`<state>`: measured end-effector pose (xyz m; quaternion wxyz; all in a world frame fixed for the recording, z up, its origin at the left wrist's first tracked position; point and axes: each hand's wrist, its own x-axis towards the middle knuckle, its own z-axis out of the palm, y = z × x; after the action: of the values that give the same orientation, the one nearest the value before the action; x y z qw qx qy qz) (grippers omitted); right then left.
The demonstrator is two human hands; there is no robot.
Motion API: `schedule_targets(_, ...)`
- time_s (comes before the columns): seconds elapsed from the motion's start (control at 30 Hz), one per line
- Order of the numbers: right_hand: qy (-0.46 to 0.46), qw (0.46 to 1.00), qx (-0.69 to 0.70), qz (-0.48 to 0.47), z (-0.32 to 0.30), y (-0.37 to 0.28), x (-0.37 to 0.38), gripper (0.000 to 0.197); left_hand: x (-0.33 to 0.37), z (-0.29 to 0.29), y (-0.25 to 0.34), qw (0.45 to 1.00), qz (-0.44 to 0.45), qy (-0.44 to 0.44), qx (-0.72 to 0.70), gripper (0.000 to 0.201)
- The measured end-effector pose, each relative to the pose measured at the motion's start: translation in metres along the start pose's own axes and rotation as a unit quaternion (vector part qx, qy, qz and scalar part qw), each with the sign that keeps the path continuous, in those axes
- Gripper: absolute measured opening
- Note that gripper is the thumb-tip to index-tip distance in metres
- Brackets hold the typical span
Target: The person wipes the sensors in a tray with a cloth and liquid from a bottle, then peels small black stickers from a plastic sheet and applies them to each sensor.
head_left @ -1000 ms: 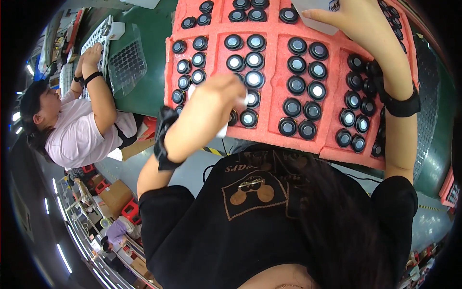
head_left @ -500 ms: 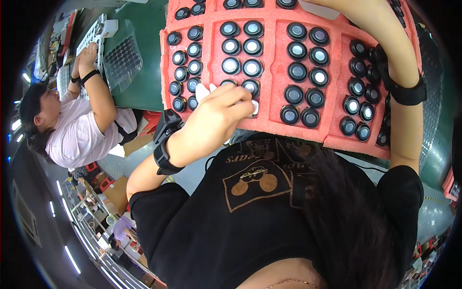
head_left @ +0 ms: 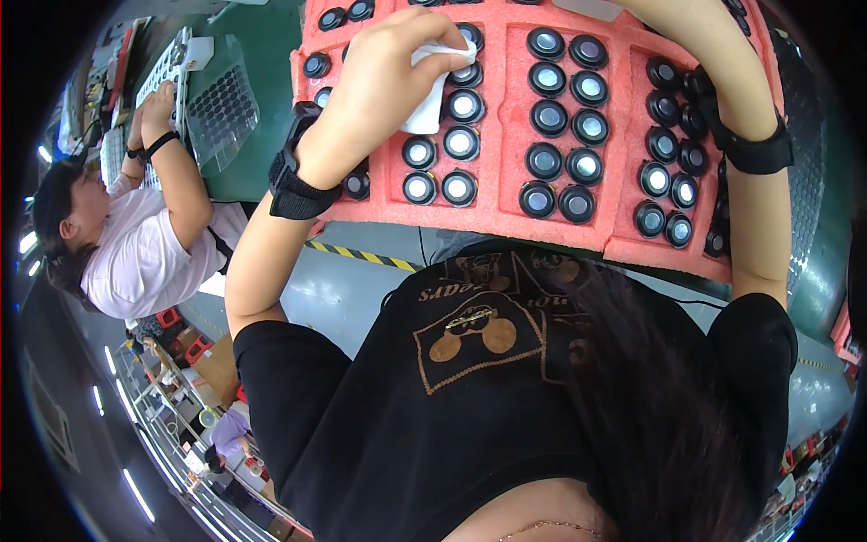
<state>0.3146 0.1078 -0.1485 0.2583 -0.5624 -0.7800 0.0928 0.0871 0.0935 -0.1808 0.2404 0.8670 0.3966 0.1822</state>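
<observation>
My left hand (head_left: 384, 77) is closed on a folded white cloth (head_left: 424, 110), pinched between thumb and fingers. The cloth hangs over a column of small round black parts with shiny silver centres, like little speakers; one such part (head_left: 465, 106) sits beside it. They stand in rows in the pockets of a pink foam tray (head_left: 501, 172). My hand and the cloth hide several parts in the left columns. My right forearm (head_left: 704, 36) reaches over the tray's right side, and its hand lies beyond the top edge of the view.
A pale flat piece (head_left: 587, 7) shows at the tray's far edge. The tray rests on a green table (head_left: 262, 172). At the left a co-worker (head_left: 149, 235) handles a white rack (head_left: 167, 81), next to a clear sheet with dark discs (head_left: 221, 108).
My left hand, with the white cloth, has moved away from the tray's near edge, farther up the same column. Near parts it covered now show. The view has shifted slightly.
</observation>
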Motion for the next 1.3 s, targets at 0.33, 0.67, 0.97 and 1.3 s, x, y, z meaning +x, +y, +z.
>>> schedule_targets(0.33, 0.015, 0.999, 0.017, -0.024, 0.002, 0.008, 0.000, 0.053, 0.040, 0.025, 0.038, 0.998, 0.063, 0.006, -0.011, 0.009)
schedule_targets(0.67, 0.000, 0.999, 0.029, -0.033, -0.002, 0.007, 0.001, 0.041, -0.004, 0.047, 0.039, 0.990, 0.139, -0.033, 0.016, 0.019)
schedule_targets(0.97, 0.003, 0.999, 0.022, -0.031, 0.001, 0.008, 0.002, 0.039, -0.048, 0.046, 0.066, 0.980, 0.164, -0.110, -0.032, 0.016)
schedule_targets(1.3, 0.011, 0.999, -0.001, -0.041, 0.002, 0.013, 0.002, 0.039, -0.003, 0.021, 0.061, 0.961, 0.175, -0.167, -0.136, 0.015)
